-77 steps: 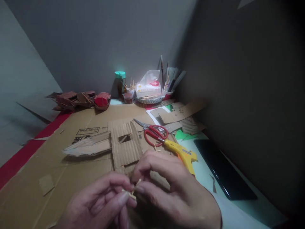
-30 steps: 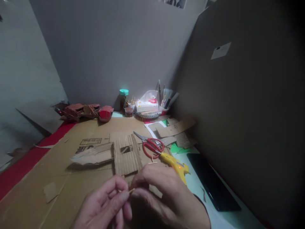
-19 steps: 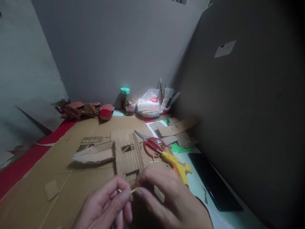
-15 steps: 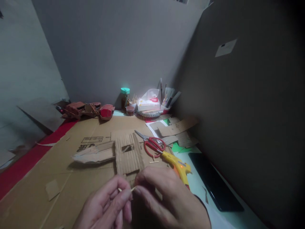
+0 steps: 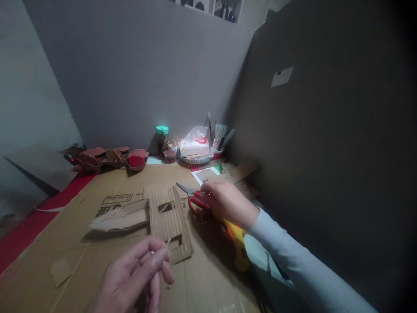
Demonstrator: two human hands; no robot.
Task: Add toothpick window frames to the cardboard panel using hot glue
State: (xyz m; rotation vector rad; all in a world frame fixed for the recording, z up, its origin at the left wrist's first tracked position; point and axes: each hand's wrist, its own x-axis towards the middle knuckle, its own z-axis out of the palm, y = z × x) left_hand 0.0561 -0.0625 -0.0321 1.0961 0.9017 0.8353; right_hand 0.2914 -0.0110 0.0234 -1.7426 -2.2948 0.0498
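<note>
My left hand (image 5: 137, 276) is closed in a pinch on a thin toothpick-like stick (image 5: 168, 243), which points upward from the fingertips. My right hand (image 5: 228, 202) reaches forward, its fingers curled at the red handle of the scissors (image 5: 195, 204); the hand covers part of that handle. The scissors lie on the cardboard with the blades pointing away to the left. Under my right wrist is a yellow glue gun (image 5: 241, 256), partly hidden. A corrugated cardboard piece with cut-out openings (image 5: 166, 224) lies ahead of my left hand, and a boat-shaped cardboard piece (image 5: 122, 217) adjoins its left side.
A large cardboard sheet (image 5: 107, 269) covers the table. Along the back stand reddish cardboard pieces (image 5: 93, 158), a green-lidded bottle (image 5: 162, 141), a tissue pack (image 5: 194, 147) and a cup of sticks and tools (image 5: 217, 150). Cardboard scraps (image 5: 241, 171) lie by the right wall.
My right hand has left the stick and moved forward and right to the scissors. My left hand keeps the stick. The view has shifted, so the table things appear slightly farther left.
</note>
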